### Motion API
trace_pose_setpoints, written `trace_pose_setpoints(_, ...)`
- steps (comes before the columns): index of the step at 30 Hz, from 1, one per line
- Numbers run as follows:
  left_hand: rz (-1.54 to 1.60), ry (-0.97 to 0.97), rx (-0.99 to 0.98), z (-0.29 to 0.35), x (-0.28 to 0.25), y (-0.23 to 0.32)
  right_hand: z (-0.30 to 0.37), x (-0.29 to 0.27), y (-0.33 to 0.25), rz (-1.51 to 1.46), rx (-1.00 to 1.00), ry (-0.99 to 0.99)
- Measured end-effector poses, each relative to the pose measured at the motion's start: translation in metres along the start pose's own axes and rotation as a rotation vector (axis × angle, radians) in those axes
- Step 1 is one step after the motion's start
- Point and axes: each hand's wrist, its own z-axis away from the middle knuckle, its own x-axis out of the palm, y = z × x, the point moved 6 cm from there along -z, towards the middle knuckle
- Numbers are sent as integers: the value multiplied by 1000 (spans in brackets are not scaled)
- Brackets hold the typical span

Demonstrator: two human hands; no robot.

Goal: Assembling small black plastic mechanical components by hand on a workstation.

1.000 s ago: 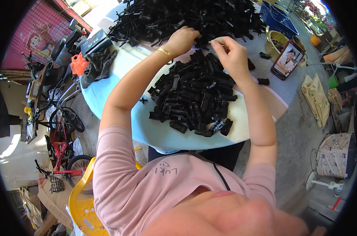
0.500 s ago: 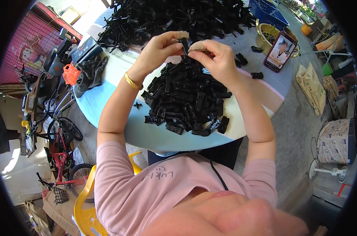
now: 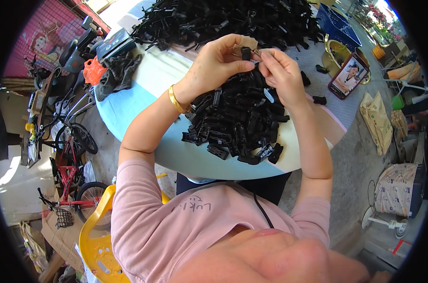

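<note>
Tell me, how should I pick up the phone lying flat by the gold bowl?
Grip the phone by its two long edges, coming straight down from above. It lies flat, screen up, on the table, so only the thin sides offer a hold. The gold bowl sits close at its upper end, so stay near the phone's middle.

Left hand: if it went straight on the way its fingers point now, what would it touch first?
Probably the right hand. The left hand points rightward, and both pinch one small black plastic clip between their fingertips, so the fingers nearly touch already. Depth is hard to judge.
</note>
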Motion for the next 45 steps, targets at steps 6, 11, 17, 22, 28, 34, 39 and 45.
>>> trace_pose_setpoints(6,2,60,-14,1,-4,3,3,6,-5,349,-93,9)
trace_pose_setpoints(11,65,109,27,1,-2,10,7,9,-7,397,-90,38)
trace_pose_setpoints(17,-201,156,98,9,-1,10,11,12,-6,427,-172,93)
trace_pose_setpoints(22,-254,160,152,12,0,8,12,11,-6,429,-102,107)
trace_pose_setpoints(28,-288,166,50,8,-1,10,7,1,-8,281,-113,109)
trace_pose_setpoints(34,-692,62,217,14,15,36,8,11,-15,509,-227,44)
trace_pose_setpoints(39,198,-302,-80,8,-2,32,7,-3,-26,168,-230,42)
trace_pose_setpoints(45,370,-327,-189,4,3,10,10,12,-25,247,-354,-180)
